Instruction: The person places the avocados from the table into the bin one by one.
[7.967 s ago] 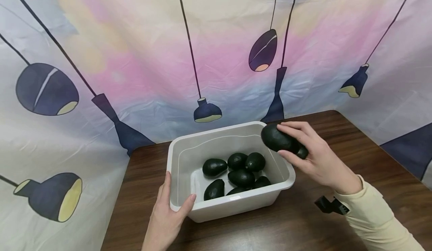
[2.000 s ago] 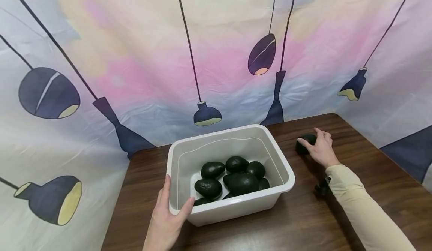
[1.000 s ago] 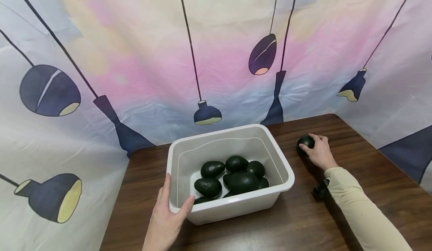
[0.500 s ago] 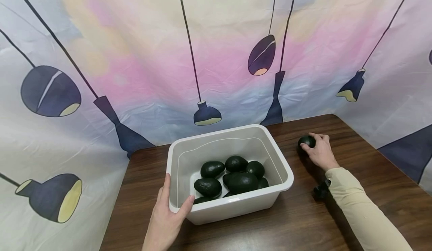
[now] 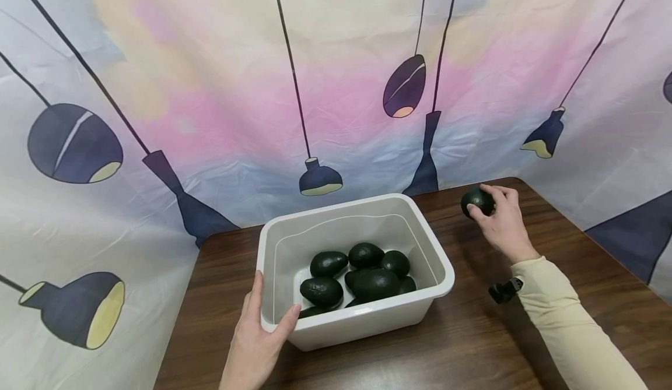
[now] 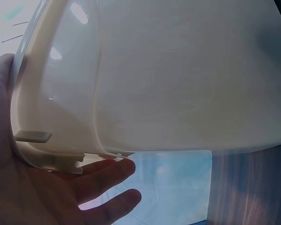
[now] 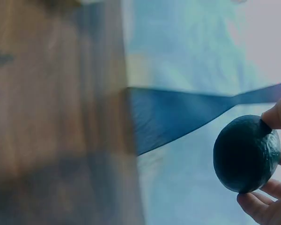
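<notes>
My right hand (image 5: 506, 227) grips a dark green avocado (image 5: 477, 202) between thumb and fingers, to the right of the tub. The right wrist view shows this avocado (image 7: 246, 153) raised clear of the table. My left hand (image 5: 258, 337) holds the front left corner of a white plastic tub (image 5: 362, 322), thumb at the front rim and index finger along the left side. From the left wrist, the other fingers (image 6: 105, 180) reach beneath the tub's rim. Inside the tub several avocados (image 5: 374, 284) lie piled, some partly hidden by the front wall.
The brown wooden table (image 5: 462, 337) carries the tub and ends at a back edge. A fabric backdrop (image 5: 236, 87) printed with hanging lamps stands behind it and along the sides. A small black camera (image 5: 506, 290) sits at the right wrist.
My right hand has picked the avocado up off the table. Earlier it held another avocado over the tub; the pile inside has since grown. The left hand has stayed at the corner.
</notes>
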The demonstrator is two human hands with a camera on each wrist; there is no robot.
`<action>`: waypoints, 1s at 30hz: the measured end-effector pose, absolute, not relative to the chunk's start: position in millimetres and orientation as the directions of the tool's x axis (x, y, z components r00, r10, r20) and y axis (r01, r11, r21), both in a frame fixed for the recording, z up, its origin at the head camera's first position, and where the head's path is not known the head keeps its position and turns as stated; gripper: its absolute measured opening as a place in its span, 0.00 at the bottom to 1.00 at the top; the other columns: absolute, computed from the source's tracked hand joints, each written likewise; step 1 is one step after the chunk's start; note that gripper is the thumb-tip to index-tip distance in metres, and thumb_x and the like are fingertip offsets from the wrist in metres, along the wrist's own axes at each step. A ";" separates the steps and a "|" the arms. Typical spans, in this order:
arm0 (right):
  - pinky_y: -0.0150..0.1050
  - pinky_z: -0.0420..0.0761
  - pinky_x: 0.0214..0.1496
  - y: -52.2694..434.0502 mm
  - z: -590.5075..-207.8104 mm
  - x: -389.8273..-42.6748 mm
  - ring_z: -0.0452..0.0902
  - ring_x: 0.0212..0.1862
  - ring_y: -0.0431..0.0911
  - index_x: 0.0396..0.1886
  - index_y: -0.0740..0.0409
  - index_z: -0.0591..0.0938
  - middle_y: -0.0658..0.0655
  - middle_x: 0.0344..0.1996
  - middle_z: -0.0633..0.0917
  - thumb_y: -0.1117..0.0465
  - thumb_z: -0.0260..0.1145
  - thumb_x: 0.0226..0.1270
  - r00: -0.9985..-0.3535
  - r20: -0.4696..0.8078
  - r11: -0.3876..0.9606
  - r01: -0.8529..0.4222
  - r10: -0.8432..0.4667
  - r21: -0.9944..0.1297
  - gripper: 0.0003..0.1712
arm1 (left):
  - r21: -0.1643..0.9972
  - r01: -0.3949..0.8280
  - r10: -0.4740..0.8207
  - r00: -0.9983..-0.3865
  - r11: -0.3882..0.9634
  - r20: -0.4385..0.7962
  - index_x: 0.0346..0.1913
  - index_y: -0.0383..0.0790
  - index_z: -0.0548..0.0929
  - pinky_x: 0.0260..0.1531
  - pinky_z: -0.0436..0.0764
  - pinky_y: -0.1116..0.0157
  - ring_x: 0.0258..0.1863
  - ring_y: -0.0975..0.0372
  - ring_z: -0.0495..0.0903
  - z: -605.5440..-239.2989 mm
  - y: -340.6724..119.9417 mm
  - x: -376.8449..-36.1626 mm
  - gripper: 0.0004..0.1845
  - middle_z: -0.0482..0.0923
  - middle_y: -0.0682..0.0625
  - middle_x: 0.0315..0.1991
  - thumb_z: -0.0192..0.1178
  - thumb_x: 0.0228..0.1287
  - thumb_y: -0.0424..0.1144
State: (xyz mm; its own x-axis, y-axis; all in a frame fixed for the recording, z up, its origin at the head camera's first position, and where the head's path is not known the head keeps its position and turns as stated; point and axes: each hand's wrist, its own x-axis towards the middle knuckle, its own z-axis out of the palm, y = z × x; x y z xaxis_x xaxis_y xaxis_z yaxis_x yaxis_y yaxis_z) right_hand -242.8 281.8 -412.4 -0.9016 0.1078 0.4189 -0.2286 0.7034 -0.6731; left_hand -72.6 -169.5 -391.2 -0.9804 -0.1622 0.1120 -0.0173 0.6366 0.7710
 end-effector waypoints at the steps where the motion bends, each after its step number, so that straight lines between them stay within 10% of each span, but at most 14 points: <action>1: 0.59 0.72 0.46 279.0 -406.9 -240.8 0.68 0.48 0.66 0.68 0.69 0.67 0.74 0.62 0.58 0.56 0.60 0.71 -0.891 0.441 0.698 -0.251 0.104 -0.671 0.32 | 0.770 -0.018 -0.163 -0.980 0.638 0.112 0.79 0.49 0.45 0.61 0.65 0.44 0.64 0.48 0.65 -390.9 -169.4 -72.5 0.52 0.59 0.42 0.70 0.63 0.61 0.61; 8: 0.55 0.70 0.52 257.8 -372.6 -223.8 0.66 0.56 0.63 0.66 0.65 0.72 0.70 0.61 0.62 0.61 0.67 0.65 -0.793 0.606 0.670 -0.414 0.066 -0.615 0.30 | 0.768 -0.007 -0.160 -0.979 0.641 0.125 0.79 0.49 0.45 0.61 0.65 0.45 0.63 0.48 0.66 -391.0 -169.7 -72.0 0.52 0.60 0.42 0.69 0.64 0.61 0.60; 15: 0.22 0.65 0.56 230.4 -343.0 -200.0 0.69 0.56 0.56 0.63 0.63 0.76 0.67 0.60 0.68 0.68 0.73 0.56 -0.656 0.754 0.630 -0.602 -0.040 -0.490 0.32 | 0.768 -0.012 -0.160 -0.980 0.641 0.118 0.79 0.49 0.45 0.61 0.65 0.44 0.64 0.48 0.66 -391.1 -170.1 -72.0 0.52 0.60 0.42 0.70 0.63 0.61 0.60; 21: 0.27 0.69 0.52 195.8 -331.0 -180.5 0.70 0.55 0.55 0.60 0.64 0.78 0.65 0.60 0.71 0.69 0.75 0.50 -0.542 0.818 0.532 -0.758 -0.192 -0.378 0.34 | 0.763 -0.022 -0.170 -0.979 0.646 0.116 0.78 0.50 0.46 0.62 0.64 0.45 0.65 0.49 0.65 -391.0 -172.6 -72.2 0.52 0.59 0.43 0.70 0.63 0.60 0.62; 30: 0.30 0.69 0.59 150.9 -333.8 -166.3 0.67 0.62 0.53 0.62 0.63 0.76 0.64 0.62 0.68 0.63 0.71 0.58 -0.538 0.759 0.393 -0.829 -0.366 -0.398 0.30 | 0.768 -0.018 -0.168 -0.979 0.641 0.118 0.78 0.51 0.46 0.62 0.64 0.44 0.65 0.48 0.65 -391.0 -170.5 -72.3 0.52 0.60 0.43 0.70 0.63 0.60 0.62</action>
State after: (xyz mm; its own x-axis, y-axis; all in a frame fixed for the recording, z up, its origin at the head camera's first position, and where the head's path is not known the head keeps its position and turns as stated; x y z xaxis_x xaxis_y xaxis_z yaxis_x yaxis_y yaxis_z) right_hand -166.3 150.9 -333.8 -0.5380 -0.3658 0.7594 -0.8289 0.3934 -0.3978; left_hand -72.3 -170.5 -391.0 -0.9787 -0.1680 0.1176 -0.0178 0.6407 0.7676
